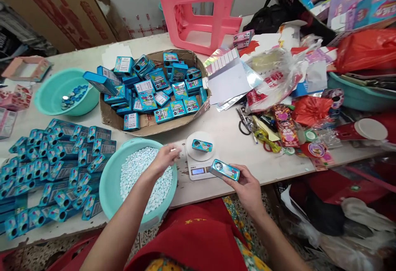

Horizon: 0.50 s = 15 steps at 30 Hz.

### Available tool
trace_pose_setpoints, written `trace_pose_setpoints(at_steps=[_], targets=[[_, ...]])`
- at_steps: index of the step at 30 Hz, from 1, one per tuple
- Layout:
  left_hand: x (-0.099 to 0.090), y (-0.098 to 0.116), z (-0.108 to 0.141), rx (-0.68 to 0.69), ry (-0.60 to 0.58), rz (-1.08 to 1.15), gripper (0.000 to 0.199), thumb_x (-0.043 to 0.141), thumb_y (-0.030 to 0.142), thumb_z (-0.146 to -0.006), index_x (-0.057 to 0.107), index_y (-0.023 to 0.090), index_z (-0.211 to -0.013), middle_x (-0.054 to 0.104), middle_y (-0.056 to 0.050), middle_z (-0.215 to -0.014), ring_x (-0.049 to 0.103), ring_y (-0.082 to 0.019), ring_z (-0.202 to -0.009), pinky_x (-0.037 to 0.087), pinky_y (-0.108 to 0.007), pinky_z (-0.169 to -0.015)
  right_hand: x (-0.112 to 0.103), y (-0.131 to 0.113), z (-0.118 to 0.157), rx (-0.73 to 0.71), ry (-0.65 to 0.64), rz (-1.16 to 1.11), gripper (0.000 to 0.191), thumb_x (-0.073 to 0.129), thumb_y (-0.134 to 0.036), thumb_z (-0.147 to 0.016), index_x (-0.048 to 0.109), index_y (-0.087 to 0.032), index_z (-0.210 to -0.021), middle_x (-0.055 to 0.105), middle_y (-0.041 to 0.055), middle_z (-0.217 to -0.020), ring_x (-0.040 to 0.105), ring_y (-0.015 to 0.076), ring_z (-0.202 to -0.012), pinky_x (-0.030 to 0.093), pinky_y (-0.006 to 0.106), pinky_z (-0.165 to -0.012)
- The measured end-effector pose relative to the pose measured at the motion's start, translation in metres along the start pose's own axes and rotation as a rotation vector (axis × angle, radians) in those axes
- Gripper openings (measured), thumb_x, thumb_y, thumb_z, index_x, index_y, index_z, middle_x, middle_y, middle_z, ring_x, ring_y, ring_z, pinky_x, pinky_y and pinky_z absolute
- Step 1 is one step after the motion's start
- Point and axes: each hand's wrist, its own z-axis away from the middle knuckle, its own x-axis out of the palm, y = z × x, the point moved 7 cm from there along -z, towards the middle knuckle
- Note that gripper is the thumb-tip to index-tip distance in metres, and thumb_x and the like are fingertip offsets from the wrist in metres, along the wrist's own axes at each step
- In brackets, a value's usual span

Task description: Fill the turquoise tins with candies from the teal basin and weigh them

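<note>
My right hand (pixel 247 184) grips a small blue candy box (pixel 227 170) by its sides, its round hole facing up with something pale inside. My left hand (pixel 165 158) hovers above the right rim of a turquoise basin (pixel 107 180), fingers curled together and slightly blurred, with pale bits like candies at the tips. Small white candies (pixel 139 166) fill much of that basin. Between and beyond my hands stands a white digital scale (pixel 198 171), its display lit. Another blue box (pixel 202 145) lies on the scale's round plate.
A cut-down cardboard carton (pixel 139 130) holds many blue boxes behind the basin. Rows of blue boxes with holes (pixel 62 168) cover the left. Farther back are a second turquoise bowl (pixel 43 93) and a pink stool (pixel 213 23). Scissors (pixel 244 126) and plastic bags (pixel 272 77) clutter the right.
</note>
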Motion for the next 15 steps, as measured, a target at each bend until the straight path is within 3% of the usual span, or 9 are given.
trace_pose_setpoints(at_steps=[3, 6, 10, 15], targets=[[0.041, 0.036, -0.026, 0.202, -0.049, -0.433, 0.007, 0.063, 0.024, -0.071, 0.063, 0.018, -0.067, 0.056, -0.002, -0.064, 0.049, -0.013, -0.053, 0.035, -0.022, -0.049, -0.013, 0.002, -0.007, 0.002, 0.030, 0.007, 0.039, 0.078, -0.035, -0.064, 0.062, -0.021, -0.097, 0.059, 0.0042, -0.098, 0.059, 0.0209, -0.092, 0.049, 0.038, -0.086], [0.067, 0.048, -0.042, 0.337, -0.079, -0.810, 0.009, 0.059, 0.012, -0.070, 0.064, 0.020, -0.070, 0.058, -0.003, -0.075, 0.052, -0.016, -0.062, 0.037, -0.026, -0.060, -0.022, 0.007, -0.011, 0.017, 0.043, 0.006, 0.039, 0.077, -0.035, -0.065, 0.062, -0.021, -0.098, 0.059, 0.0044, -0.098, 0.059, 0.0212, -0.093, 0.049, 0.038, -0.086], [0.079, 0.044, -0.049, 0.360, -0.106, -1.110, 0.025, 0.049, 0.006, -0.071, 0.062, 0.022, -0.085, 0.056, -0.005, -0.086, 0.052, -0.017, -0.068, 0.035, -0.027, -0.062, -0.031, 0.011, -0.015, 0.028, 0.060, -0.015, 0.039, 0.077, -0.035, -0.066, 0.062, -0.021, -0.099, 0.060, 0.0055, -0.098, 0.059, 0.0220, -0.093, 0.049, 0.039, -0.085], [0.081, 0.045, -0.047, 0.376, -0.110, -1.173, 0.030, 0.048, 0.006, -0.071, 0.058, 0.024, -0.093, 0.053, -0.004, -0.088, 0.053, -0.018, -0.071, 0.035, -0.027, -0.062, -0.038, 0.015, -0.019, 0.036, 0.092, -0.051, 0.040, 0.078, -0.036, -0.063, 0.063, -0.021, -0.097, 0.060, 0.0056, -0.099, 0.060, 0.0215, -0.092, 0.051, 0.037, -0.082]])
